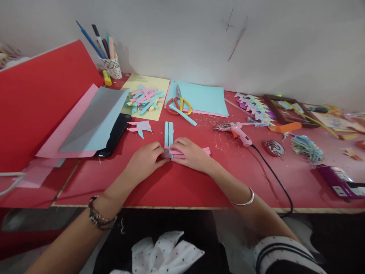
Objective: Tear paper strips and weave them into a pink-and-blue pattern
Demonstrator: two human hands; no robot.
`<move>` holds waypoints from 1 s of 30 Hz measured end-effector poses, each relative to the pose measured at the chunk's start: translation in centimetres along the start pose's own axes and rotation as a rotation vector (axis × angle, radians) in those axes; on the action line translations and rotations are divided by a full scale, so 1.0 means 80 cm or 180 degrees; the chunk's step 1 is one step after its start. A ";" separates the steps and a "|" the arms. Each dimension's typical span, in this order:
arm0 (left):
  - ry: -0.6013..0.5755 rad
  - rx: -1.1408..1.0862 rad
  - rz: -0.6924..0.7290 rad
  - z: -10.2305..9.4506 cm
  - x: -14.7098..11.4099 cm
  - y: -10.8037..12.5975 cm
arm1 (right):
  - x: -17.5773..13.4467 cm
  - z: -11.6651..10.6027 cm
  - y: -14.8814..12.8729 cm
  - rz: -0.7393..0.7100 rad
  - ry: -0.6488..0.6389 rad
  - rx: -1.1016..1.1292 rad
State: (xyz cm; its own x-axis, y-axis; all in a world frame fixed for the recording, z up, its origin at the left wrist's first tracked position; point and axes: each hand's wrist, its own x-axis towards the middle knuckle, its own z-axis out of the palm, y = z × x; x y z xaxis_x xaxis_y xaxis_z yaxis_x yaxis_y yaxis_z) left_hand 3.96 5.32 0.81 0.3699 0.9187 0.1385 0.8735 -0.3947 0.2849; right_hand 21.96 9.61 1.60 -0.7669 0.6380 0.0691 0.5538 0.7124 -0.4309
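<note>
A: Where does the work lie from your fingers?
B: On the red table (159, 186), at your fingertips. The blue strips (167, 133) run straight away from you, long axis toward the wall (182, 45); the pink strips (208, 151) run rightward, beneath your right hand (194, 154).
A: Which hand is nearer where they meet?
B: Neither clearly; both reach it. Your left hand (145, 160) has thumb and fingertips drawn together, holding the blue strips' near end. Your right thumb and forefinger stand slightly apart over the pink; pinching or merely pressing, I cannot tell.
A: Condition?
B: Blue: a flat, straight pair, a narrow dark gap between. Pink: largely covered, ends showing beyond your hand. The join is mostly hidden.
</note>
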 end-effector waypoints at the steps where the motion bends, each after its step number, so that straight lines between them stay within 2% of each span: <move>1: -0.0026 -0.0012 -0.0007 0.000 0.000 0.000 | 0.000 0.000 0.000 -0.0007 0.0002 0.0004; 7: -0.0074 -0.0012 0.0019 -0.002 0.000 0.001 | -0.001 -0.005 0.002 -0.0073 0.0027 0.0269; 14: 0.0215 -0.0317 -0.0059 0.001 0.000 -0.006 | -0.001 -0.012 0.006 -0.0083 -0.0056 0.0463; 19: 0.0121 -0.0351 0.0106 0.003 0.001 -0.008 | -0.001 -0.010 0.004 -0.0037 -0.0110 0.0411; 30: 0.0106 -0.0319 0.0114 0.006 0.001 -0.009 | -0.003 -0.009 0.004 0.0020 -0.0084 0.0440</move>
State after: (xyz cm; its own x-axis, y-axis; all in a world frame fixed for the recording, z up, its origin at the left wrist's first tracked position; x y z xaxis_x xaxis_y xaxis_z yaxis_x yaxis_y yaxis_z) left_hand 3.52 5.72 0.18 0.3882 0.9036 0.1813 0.8233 -0.4284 0.3724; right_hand 22.52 9.92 2.10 -0.7728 0.6331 0.0432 0.5101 0.6602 -0.5513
